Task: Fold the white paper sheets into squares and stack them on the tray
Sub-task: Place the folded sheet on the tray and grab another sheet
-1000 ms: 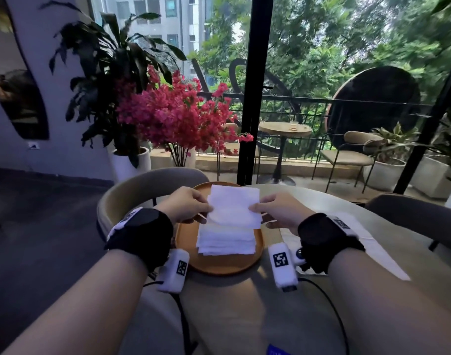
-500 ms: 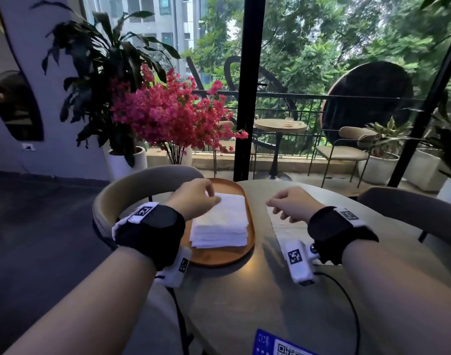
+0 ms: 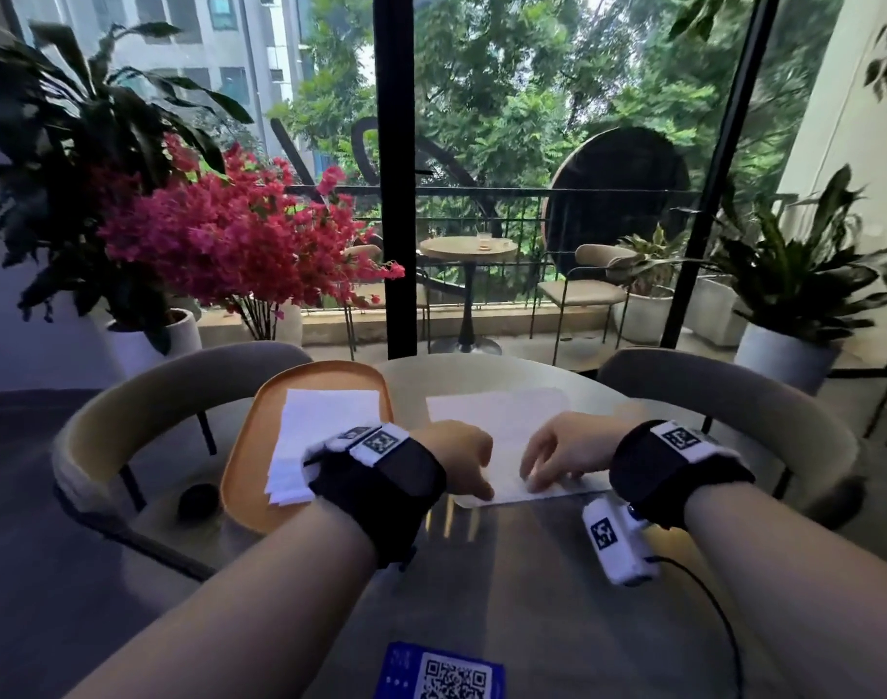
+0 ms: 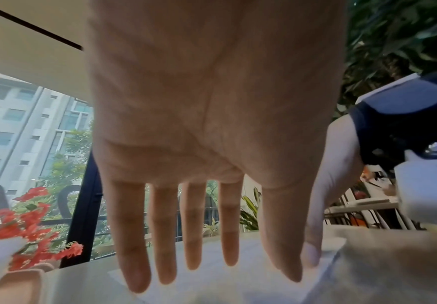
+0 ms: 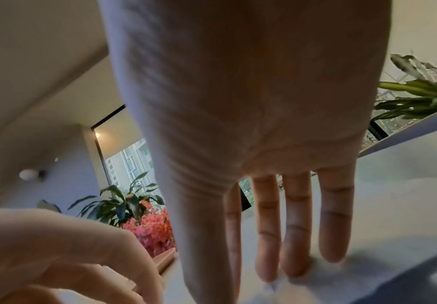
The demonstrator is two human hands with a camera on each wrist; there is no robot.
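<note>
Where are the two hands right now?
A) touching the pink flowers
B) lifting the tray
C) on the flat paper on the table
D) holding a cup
C: the left hand and right hand both rest their fingers on the near edge of the flat paper lying on the table.

Nothing readable for you here: only a QR code on the blue card (image 3: 439,673) and square markers on the wrist bands (image 3: 381,438).
</note>
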